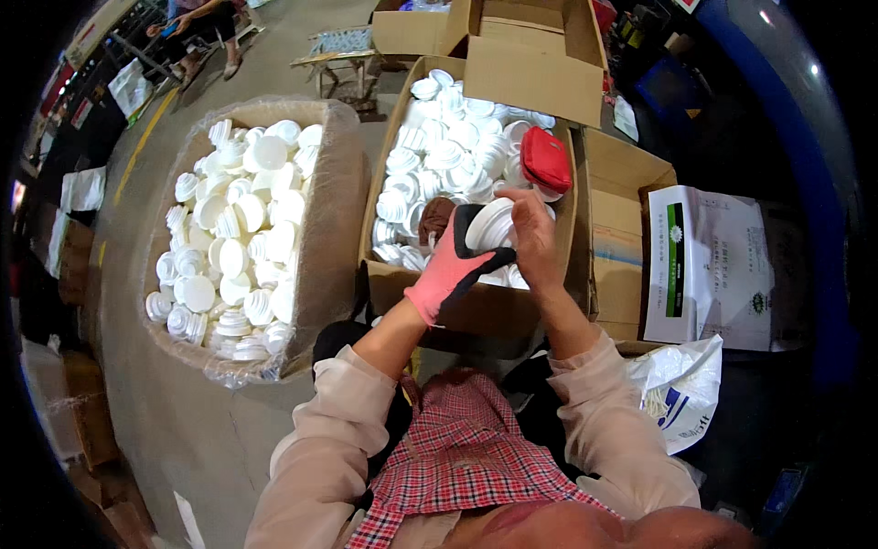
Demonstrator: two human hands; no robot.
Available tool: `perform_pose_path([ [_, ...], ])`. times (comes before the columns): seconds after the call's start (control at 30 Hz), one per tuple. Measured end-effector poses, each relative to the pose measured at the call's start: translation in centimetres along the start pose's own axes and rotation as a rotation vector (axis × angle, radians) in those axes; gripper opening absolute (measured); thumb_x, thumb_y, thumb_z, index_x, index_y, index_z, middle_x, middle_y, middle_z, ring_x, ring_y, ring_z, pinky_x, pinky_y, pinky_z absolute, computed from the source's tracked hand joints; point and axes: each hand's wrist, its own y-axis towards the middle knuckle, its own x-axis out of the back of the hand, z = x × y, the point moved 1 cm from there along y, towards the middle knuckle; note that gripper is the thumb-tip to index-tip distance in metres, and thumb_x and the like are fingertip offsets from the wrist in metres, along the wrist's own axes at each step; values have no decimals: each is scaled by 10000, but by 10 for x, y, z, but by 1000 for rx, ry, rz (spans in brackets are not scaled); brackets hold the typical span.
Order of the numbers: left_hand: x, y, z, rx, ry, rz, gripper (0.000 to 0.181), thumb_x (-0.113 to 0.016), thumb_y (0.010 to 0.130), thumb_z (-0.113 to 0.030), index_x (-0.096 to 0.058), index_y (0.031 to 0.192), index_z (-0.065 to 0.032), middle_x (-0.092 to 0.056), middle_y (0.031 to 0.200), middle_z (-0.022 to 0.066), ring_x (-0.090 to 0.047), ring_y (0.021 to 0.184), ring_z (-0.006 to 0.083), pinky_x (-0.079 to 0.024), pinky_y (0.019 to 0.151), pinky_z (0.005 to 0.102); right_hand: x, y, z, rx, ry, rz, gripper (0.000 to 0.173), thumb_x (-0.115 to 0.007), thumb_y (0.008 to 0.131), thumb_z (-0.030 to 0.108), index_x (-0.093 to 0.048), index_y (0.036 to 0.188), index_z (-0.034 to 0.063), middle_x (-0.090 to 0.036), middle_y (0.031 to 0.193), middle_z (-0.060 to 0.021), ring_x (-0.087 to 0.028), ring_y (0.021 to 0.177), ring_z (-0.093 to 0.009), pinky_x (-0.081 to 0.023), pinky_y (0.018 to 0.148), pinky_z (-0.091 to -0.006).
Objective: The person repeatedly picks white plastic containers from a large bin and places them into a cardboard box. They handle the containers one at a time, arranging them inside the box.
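A white ridged, round plastic part (488, 225) is held over the near end of the middle cardboard box (453, 295). My left hand (453, 257), in a pink and black work glove, grips it from the left with the thumb below. My bare right hand (538, 237) closes against its right side; some of those fingers are hidden. Beneath both hands, many similar white plastic parts (446, 154) fill the box. A brown cloth-like item (436, 218) lies on them beside the glove, and a red zippered pouch (546, 159) rests at the right wall.
To the left stands a plastic-lined box (336, 206) heaped with white parts. Another cardboard box (617, 199) and a printed sack (713, 267) are at right, near a white bag (679, 394). Beyond are a low stool (341, 42) and a seated person (199, 20).
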Motion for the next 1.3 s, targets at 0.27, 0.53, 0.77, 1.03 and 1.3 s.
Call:
perform_pose_path([
  [0.27,-25,-9,15,-61,495,-359,433,-671,805,-98,-505,1185,26,-629,1038,231,-619,971,368,-479,839,401,-9,7,-14,-129,-26,-197,566,-390,980,521,-564,910,-14,-522,781,-90,-473,772,-173,-390,721,-305],
  [0.53,95,5,-6,-258,-1200,-202,661,-468,933,-521,-373,1400,-63,-450,1401,173,-398,1305,386,-273,1100,600,3,29,-67,-225,191,-17,271,-589,942,261,-626,997,-2,-631,883,-35,-587,822,-113,-474,722,-274],
  [0.77,129,-7,15,-137,-1019,-352,467,-448,973,-414,-559,1180,-10,-560,1216,222,-502,1181,400,-377,1044,560,-67,-13,-166,-44,-392,600,278,-727,740,169,-643,972,41,-631,953,-97,-618,863,-225,-493,748,-329],
  [1.03,131,-9,6,17,-705,-510,402,-443,984,-362,-554,1170,-24,-582,1163,190,-577,1065,360,-447,978,507,-41,-6,-186,-261,-1150,843,224,-669,728,171,-670,919,55,-678,837,-177,-657,838,-362,-512,701,-461],
  [1.3,126,-1,3,46,-625,-443,332,-404,988,-193,-495,1228,18,-569,1174,206,-582,1064,346,-469,968,481,18,6,-222,-442,-786,619,219,-727,719,121,-631,882,11,-672,804,-160,-648,770,-343,-504,704,-415],
])
